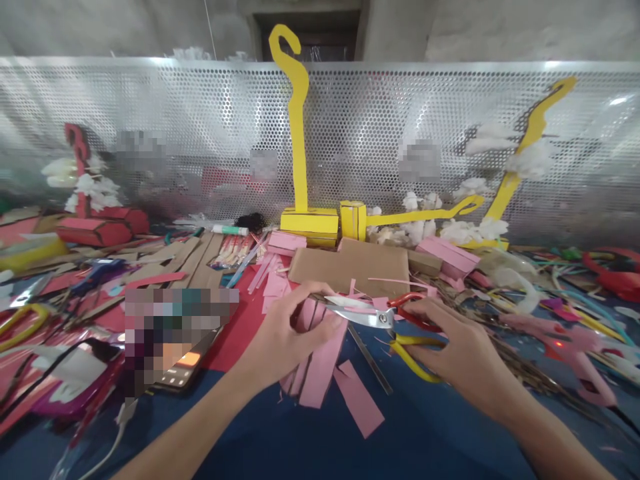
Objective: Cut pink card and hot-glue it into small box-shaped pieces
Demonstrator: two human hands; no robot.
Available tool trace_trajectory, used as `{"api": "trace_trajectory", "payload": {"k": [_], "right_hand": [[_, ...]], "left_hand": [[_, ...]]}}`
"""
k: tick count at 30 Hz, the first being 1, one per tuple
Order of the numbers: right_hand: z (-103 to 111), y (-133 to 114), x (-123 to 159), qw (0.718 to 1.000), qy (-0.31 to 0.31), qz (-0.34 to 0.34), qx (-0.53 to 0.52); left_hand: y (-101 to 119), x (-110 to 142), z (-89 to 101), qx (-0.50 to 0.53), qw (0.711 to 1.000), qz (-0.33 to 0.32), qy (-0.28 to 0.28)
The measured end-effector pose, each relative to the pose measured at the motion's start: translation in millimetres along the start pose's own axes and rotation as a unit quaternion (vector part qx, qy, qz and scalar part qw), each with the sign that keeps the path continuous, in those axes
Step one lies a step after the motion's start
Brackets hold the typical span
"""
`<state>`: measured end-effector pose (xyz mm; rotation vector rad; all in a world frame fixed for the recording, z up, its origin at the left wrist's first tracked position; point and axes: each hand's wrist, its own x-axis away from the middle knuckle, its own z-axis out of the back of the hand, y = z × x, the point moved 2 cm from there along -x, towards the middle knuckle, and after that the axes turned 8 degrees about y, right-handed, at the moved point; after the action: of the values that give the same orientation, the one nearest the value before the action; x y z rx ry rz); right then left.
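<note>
My left hand [287, 333] is closed around a pink paper-covered box [317, 367] with dark seams, held tilted above the blue tabletop. In my right hand [463, 343] are scissors [373, 317] with one red handle and one yellow handle. Their handles are spread, and the blades point left across the box's upper end, close to my left fingers and thumb. Whether the blades are biting into paper I cannot tell. A cut pink paper strip [360, 403] lies just right of the box, and a thin metal strip [371, 360] rests beyond it.
Behind my hands lies brown cardboard [320, 270]. Yellow hook-topped pieces [299, 147] stand against a perforated metal panel [200, 133]. A pink glue gun [560, 333] with a lit red light lies at right. At left are a phone [183, 373], cables and paper scraps.
</note>
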<state>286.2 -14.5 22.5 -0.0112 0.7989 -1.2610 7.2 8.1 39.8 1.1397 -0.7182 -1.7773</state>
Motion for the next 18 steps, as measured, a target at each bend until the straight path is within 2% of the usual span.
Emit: {"api": "trace_trajectory", "payload": {"k": [6,9,11,13,15,18], "right_hand": [[-4,6,0,1.0,0.017,-0.025,-0.008],[-6,7,1,0.997,0.044,-0.047,-0.044],[-8,8,2,0.994,0.045,-0.058,-0.084],[-10,8,3,0.991,0.03,-0.059,-0.115],[-12,7,4,0.99,0.015,-0.054,-0.126],[-13,5,3,0.993,0.017,-0.041,-0.111]], "left_hand": [[-6,-2,0.1,0.049,0.999,-0.007,0.009],[-12,-5,-1.5,0.155,0.988,0.015,0.018],[-17,-5,-4.6,0.271,0.959,0.08,0.013],[-18,-4,-9.0,0.374,0.915,0.153,0.001],[-18,-3,-12.6,0.433,0.88,0.196,-0.007],[-17,0,-15.2,0.477,0.848,0.232,-0.007]]}}
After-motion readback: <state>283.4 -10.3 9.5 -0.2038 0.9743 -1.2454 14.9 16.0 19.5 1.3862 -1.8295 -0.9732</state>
